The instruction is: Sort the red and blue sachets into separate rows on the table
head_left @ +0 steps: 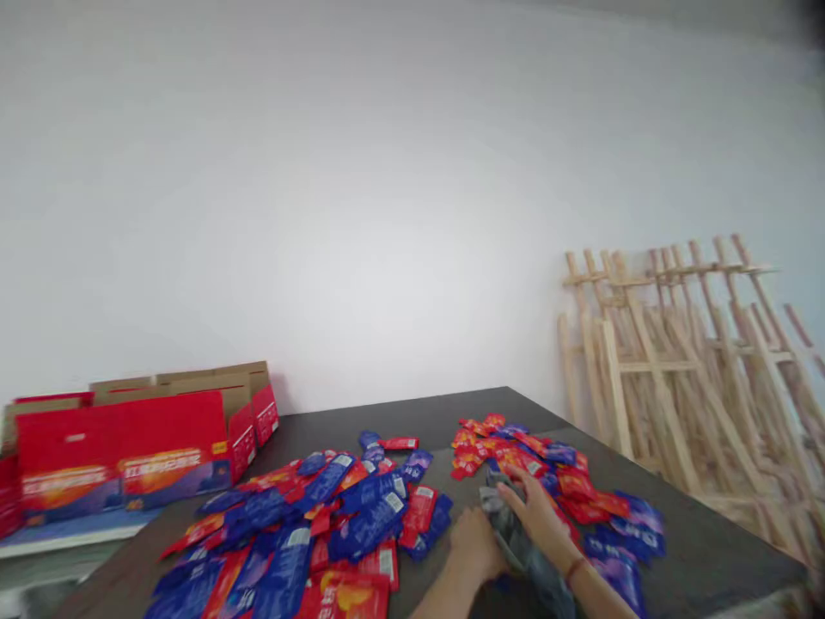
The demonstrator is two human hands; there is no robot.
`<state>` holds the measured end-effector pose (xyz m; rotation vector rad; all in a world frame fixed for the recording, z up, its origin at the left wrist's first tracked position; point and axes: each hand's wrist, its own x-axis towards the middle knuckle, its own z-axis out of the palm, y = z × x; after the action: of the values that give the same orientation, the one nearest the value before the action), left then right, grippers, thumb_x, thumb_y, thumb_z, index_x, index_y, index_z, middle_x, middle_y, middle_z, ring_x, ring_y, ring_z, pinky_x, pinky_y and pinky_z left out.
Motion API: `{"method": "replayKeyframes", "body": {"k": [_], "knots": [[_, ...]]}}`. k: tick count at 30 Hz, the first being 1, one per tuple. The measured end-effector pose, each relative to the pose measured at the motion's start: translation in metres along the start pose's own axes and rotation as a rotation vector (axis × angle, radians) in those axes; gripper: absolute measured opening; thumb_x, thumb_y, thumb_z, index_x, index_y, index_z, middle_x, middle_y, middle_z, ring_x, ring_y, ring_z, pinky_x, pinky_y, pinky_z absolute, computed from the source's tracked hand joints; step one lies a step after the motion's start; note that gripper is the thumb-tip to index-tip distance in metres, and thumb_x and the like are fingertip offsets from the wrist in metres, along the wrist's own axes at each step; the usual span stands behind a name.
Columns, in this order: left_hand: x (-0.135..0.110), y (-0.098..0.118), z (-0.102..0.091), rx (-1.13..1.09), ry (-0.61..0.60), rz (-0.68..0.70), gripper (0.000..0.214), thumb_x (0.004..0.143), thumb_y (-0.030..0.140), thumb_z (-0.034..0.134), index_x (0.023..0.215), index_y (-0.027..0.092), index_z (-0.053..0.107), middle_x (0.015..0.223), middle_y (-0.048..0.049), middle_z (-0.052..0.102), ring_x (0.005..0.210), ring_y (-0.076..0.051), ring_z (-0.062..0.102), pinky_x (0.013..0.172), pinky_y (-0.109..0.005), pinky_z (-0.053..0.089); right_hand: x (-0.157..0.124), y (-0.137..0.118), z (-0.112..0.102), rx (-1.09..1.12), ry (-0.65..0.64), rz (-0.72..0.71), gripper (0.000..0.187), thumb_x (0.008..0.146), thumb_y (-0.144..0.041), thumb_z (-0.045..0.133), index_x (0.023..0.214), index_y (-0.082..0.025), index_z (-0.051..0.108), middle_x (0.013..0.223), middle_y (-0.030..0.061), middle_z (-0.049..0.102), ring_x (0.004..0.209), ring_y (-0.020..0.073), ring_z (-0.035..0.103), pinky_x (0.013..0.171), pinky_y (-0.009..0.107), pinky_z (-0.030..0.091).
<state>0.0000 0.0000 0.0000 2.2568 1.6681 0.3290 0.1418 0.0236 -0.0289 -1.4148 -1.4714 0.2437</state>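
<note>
My left hand (475,540) and my right hand (538,514) meet at the lower middle, both gripping a crumpled grey bag or cloth (516,537) between them on the dark table (696,533). The fingers of both hands are curled on it. A red band circles my right wrist. To the left of the hands lies a wide heap of blue and red sachets (309,533). Behind and to the right of my right hand lies a second heap of red and blue sachets (554,468). The picture is blurred by motion.
Open red cardboard boxes (129,451) stand at the table's back left. Several wooden easels (689,370) lean against the white wall at the right, beyond the table's edge. The table's far corner lies near the middle of the view.
</note>
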Motion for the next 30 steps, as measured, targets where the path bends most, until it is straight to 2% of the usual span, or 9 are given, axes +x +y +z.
{"method": "replayKeyframes", "body": {"k": [3, 7, 9, 13, 15, 18, 22, 25, 30], "knots": [[0.005, 0.008, -0.002, -0.021, -0.056, -0.016, 0.068, 0.053, 0.023, 0.077, 0.117, 0.011, 0.060, 0.117, -0.0192, 0.062, 0.109, -0.035, 0.058, 0.093, -0.042, 0.047, -0.014, -0.001, 0.007, -0.131, -0.119, -0.005, 0.055, 0.069, -0.033, 0.055, 0.119, -0.013, 0.055, 0.122, 0.0155, 0.060, 0.118, 0.0287, 0.051, 0.102, 0.040, 0.037], [0.007, 0.012, -0.006, -0.124, -0.111, -0.068, 0.049, 0.051, 0.012, 0.075, 0.099, 0.009, 0.067, 0.108, -0.0217, 0.066, 0.105, -0.038, 0.060, 0.091, -0.045, 0.047, -0.016, -0.003, 0.005, -0.178, -0.176, -0.022, 0.055, 0.070, -0.022, 0.047, 0.124, -0.013, 0.053, 0.123, 0.0136, 0.059, 0.120, 0.0246, 0.050, 0.103, 0.035, 0.036], [0.004, 0.006, -0.011, -0.277, -0.167, -0.096, 0.039, 0.050, 0.005, 0.073, 0.088, 0.011, 0.068, 0.100, -0.0195, 0.069, 0.098, -0.037, 0.064, 0.085, -0.044, 0.050, -0.011, -0.005, -0.001, -0.160, -0.138, 0.005, 0.055, 0.073, -0.023, 0.043, 0.126, -0.011, 0.050, 0.125, 0.0130, 0.058, 0.121, 0.0232, 0.049, 0.102, 0.033, 0.036], [-0.007, -0.028, -0.024, -0.509, -0.283, -0.132, 0.011, 0.067, 0.010, 0.059, 0.078, 0.015, 0.062, 0.074, -0.0077, 0.071, 0.064, -0.019, 0.067, 0.053, -0.026, 0.050, -0.007, -0.020, -0.019, -0.145, -0.064, -0.003, 0.056, 0.078, -0.024, 0.038, 0.132, -0.011, 0.043, 0.130, 0.0119, 0.052, 0.125, 0.0217, 0.044, 0.103, 0.033, 0.035], [-0.014, -0.050, -0.028, -0.606, -0.302, -0.155, 0.013, 0.070, 0.011, 0.055, 0.080, 0.016, 0.059, 0.069, -0.0026, 0.068, 0.053, -0.012, 0.062, 0.046, -0.020, 0.044, -0.015, -0.035, -0.025, -0.164, -0.110, -0.065, 0.057, 0.078, -0.021, 0.037, 0.135, -0.013, 0.041, 0.130, 0.0109, 0.051, 0.124, 0.0208, 0.044, 0.104, 0.032, 0.034], [-0.023, -0.072, -0.028, -0.806, -0.297, -0.220, 0.023, 0.065, 0.006, 0.051, 0.085, 0.019, 0.055, 0.055, 0.0054, 0.056, 0.044, -0.008, 0.052, 0.042, -0.015, 0.035, -0.039, -0.061, -0.024, -0.200, -0.281, -0.176, 0.062, 0.076, -0.015, 0.039, 0.137, -0.022, 0.041, 0.131, 0.0080, 0.049, 0.123, 0.0196, 0.043, 0.104, 0.031, 0.032], [-0.030, -0.080, -0.019, -0.841, -0.282, -0.230, 0.019, 0.065, 0.008, 0.048, 0.079, 0.019, 0.055, 0.045, 0.0085, 0.042, 0.036, -0.006, 0.039, 0.040, -0.015, 0.025, -0.069, -0.081, -0.006, -0.308, -0.530, -0.285, 0.061, 0.072, -0.016, 0.048, 0.131, -0.033, 0.047, 0.138, 0.0034, 0.044, 0.127, 0.0239, 0.036, 0.103, 0.038, 0.031], [-0.031, -0.080, -0.013, -0.829, -0.251, -0.249, 0.019, 0.062, 0.010, 0.048, 0.078, 0.019, 0.052, 0.046, 0.0079, 0.043, 0.033, -0.005, 0.031, 0.039, -0.017, 0.020, -0.070, -0.077, 0.007, -0.447, -0.511, -0.208, 0.055, 0.075, -0.013, 0.046, 0.127, -0.031, 0.051, 0.135, 0.0056, 0.047, 0.123, 0.0258, 0.040, 0.097, 0.041, 0.035], [-0.034, -0.081, -0.012, -0.848, -0.225, -0.263, 0.023, 0.057, 0.012, 0.049, 0.078, 0.022, 0.046, 0.048, 0.0071, 0.046, 0.034, -0.006, 0.029, 0.040, -0.018, 0.018, -0.037, -0.056, 0.012, -0.644, -0.411, -0.067, 0.050, 0.077, -0.011, 0.044, 0.125, -0.024, 0.053, 0.124, 0.0098, 0.053, 0.114, 0.0258, 0.047, 0.088, 0.035, 0.040]]}}
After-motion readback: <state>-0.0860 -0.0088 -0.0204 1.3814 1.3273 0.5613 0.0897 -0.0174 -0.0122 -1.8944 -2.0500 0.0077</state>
